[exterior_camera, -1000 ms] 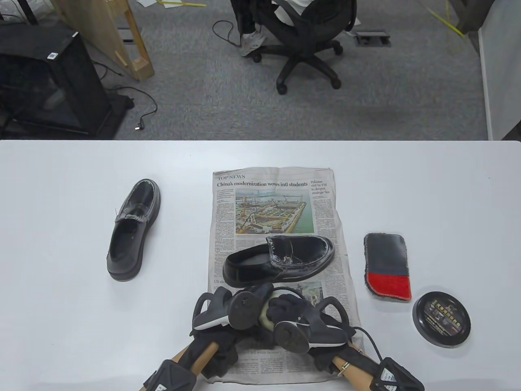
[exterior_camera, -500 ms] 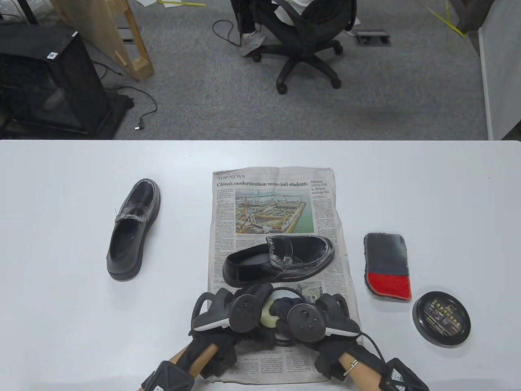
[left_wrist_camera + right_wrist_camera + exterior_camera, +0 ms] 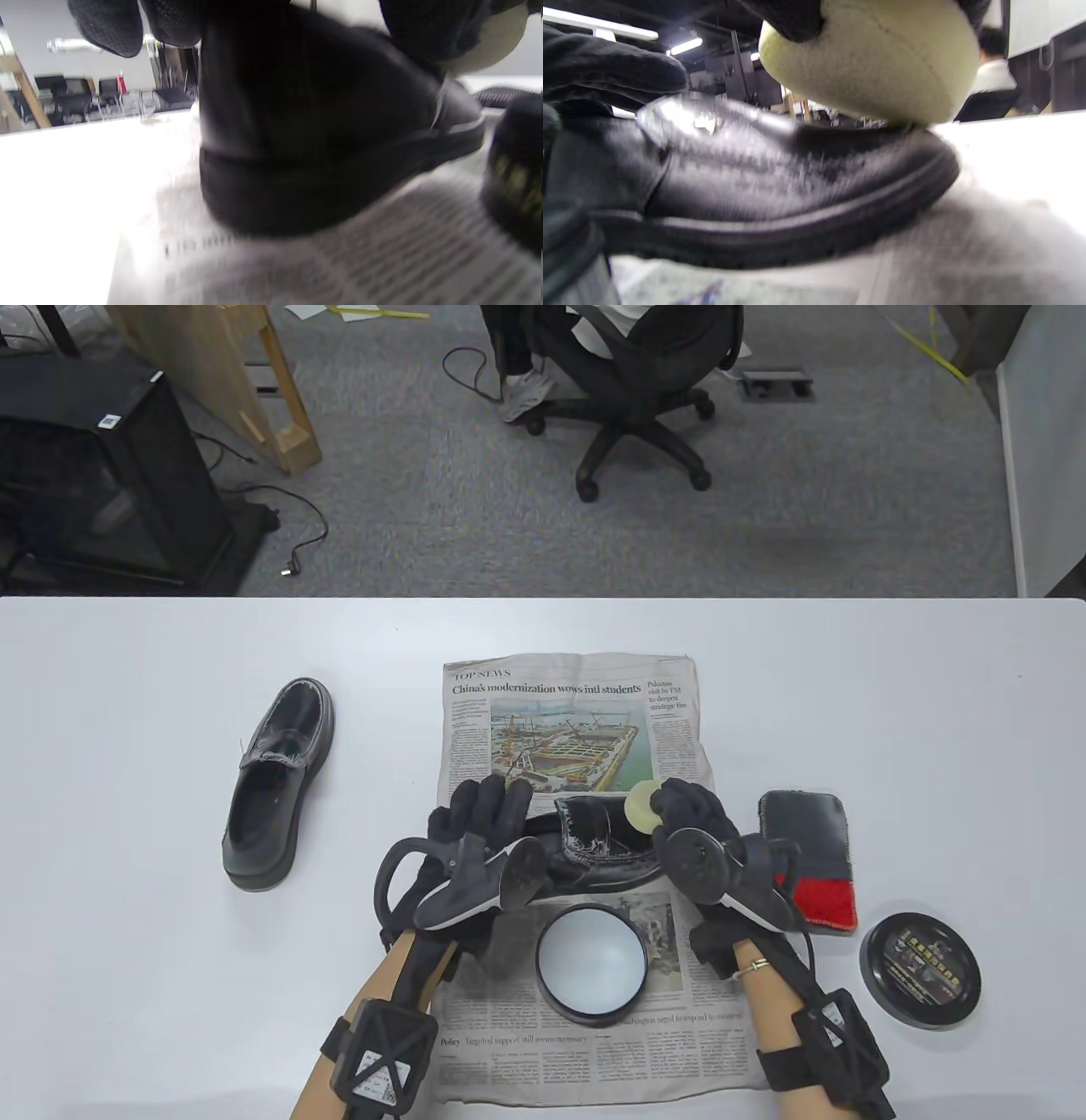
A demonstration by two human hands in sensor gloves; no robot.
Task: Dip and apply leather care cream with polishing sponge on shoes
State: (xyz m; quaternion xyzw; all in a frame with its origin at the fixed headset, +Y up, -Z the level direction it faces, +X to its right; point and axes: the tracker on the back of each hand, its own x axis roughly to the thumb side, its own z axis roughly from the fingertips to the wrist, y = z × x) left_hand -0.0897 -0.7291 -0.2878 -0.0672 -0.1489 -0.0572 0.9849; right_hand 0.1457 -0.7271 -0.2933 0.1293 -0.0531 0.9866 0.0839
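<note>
Left hand (image 3: 475,823): gloved, fingers curled over the heel end of the shoe (image 3: 598,836), gripping it; the left wrist view shows fingertips (image 3: 106,25) over the heel's top edge.
Right hand (image 3: 691,819): pinches the sponge (image 3: 643,806) between its fingertips.
Sponge: pale round pad, over the toe of the shoe; in the right wrist view its lower edge (image 3: 882,63) touches the toe's top.
Shoe: black, glossy, on the newspaper (image 3: 577,704), heel toward the left hand, toe toward the right; sole flat on the paper.
Cream tin (image 3: 591,960): open, round, pale inside, on the newspaper just in front of the shoe, between the 2 wrists.
Lid (image 3: 920,970): black, flat on the table (image 3: 127,729), to the right of the newspaper.
Cloth (image 3: 806,848): grey and red, right of the shoe, partly behind the right tracker.
2nd shoe (image 3: 280,785): black, on the bare table, well apart to the left.
</note>
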